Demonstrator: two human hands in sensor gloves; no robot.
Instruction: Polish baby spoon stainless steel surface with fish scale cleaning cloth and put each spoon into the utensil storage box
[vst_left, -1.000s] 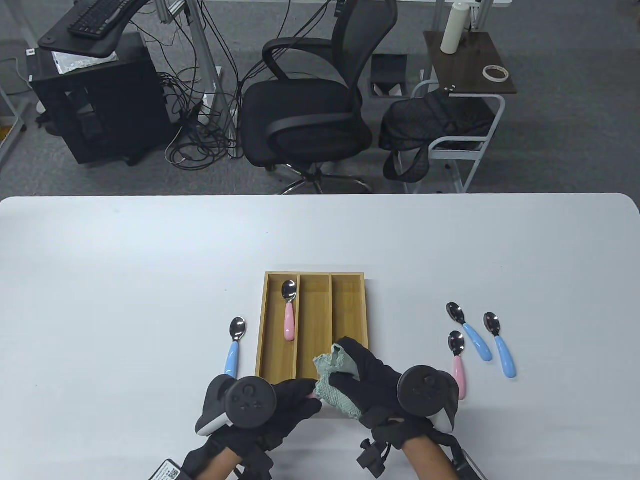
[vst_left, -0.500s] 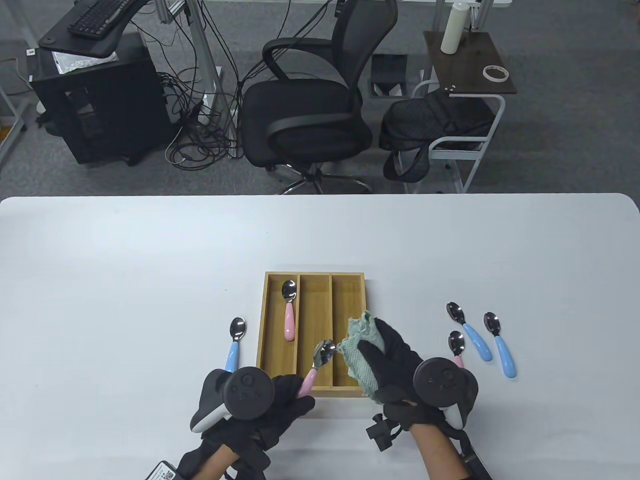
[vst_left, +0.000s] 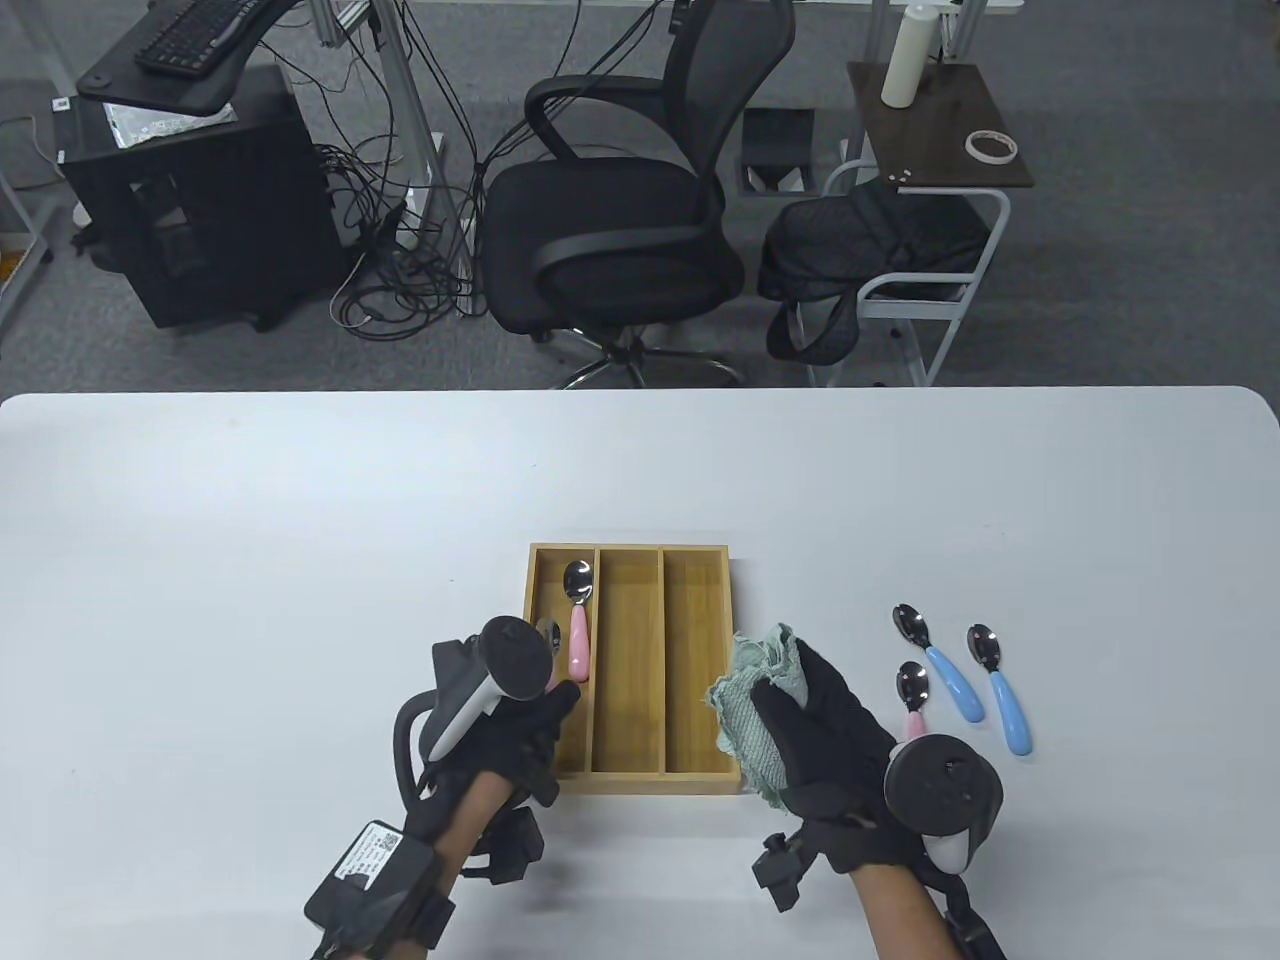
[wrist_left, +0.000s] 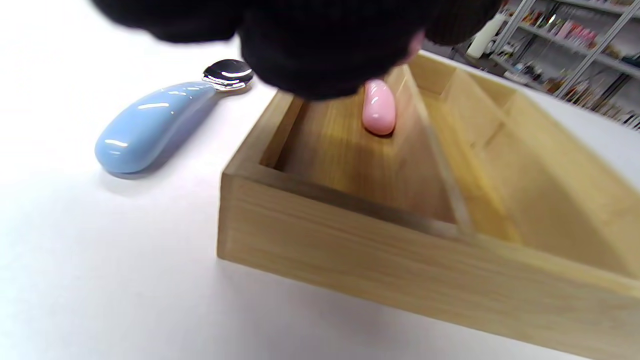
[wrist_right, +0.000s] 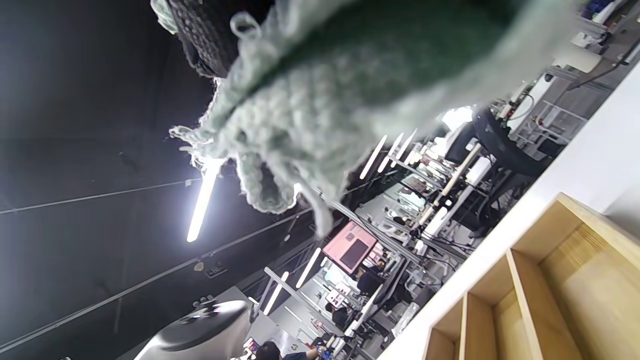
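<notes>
Table view: a white table (vst_left: 250, 560) fills the lower half of the frame, with a shallow bamboo storage box of three long compartments (vst_left: 697, 640) at lower centre. A pink-handled baby spoon with a steel bowl (vst_left: 577, 620) lies in the leftmost compartment. Just left of it, the black-gloved left hand (vst_left: 510, 715) reaches over the box's left side, fingers curled round a second pink-handled spoon (vst_left: 549, 650), of which only the steel bowl and a sliver of pink show; whether it touches the box floor is hard to tell. At the box's lower right corner the gloved right hand (vst_left: 825, 725) clutches a crumpled pale green scale-textured cloth (vst_left: 752, 705). Further right, on the bare table, lie three more spoons close together: a pink-handled one (vst_left: 911, 700) and two blue-handled ones (vst_left: 938, 663) (vst_left: 1000, 690). Left wrist view: dark glove fingers blur the top of the frame; below them, a pink handle tip rests in the box's near compartment, and a blue-handled spoon (wrist_left: 150, 122) lies on the table at upper left, just beside the box. Right wrist view: the green cloth hangs bunched from the top, with the box's compartments at lower right.
</notes>
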